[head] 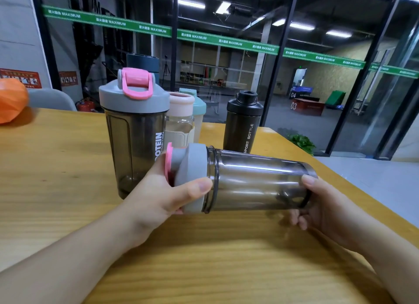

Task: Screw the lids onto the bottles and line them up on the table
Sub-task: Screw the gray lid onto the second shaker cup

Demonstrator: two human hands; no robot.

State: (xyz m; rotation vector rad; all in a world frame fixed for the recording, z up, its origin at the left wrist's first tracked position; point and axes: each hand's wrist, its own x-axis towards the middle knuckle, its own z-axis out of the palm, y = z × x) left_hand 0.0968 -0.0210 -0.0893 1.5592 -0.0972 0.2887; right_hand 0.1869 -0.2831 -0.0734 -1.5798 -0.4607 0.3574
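Note:
A smoky transparent bottle (256, 181) lies sideways in the air above the wooden table (56, 167). Its grey lid with a pink cap (192, 167) sits on its left end. My left hand (163, 195) grips that lid. My right hand (322, 204) holds the bottle's base. Behind stands a matching smoky bottle (136, 145) upright with a grey and pink lid (135, 92). Beside it are a clear bottle with a pink rim (180, 117), a teal-lidded bottle (199, 113) partly hidden, and a black sport bottle (242, 126) with an uncapped spout.
An orange object (11, 99) lies at the table's far left. A dark blue container (142, 62) shows behind the tall bottle. A grey chair back (52, 99) stands beyond the table. Glass walls rise behind; a green plant (301, 142) sits past the right edge.

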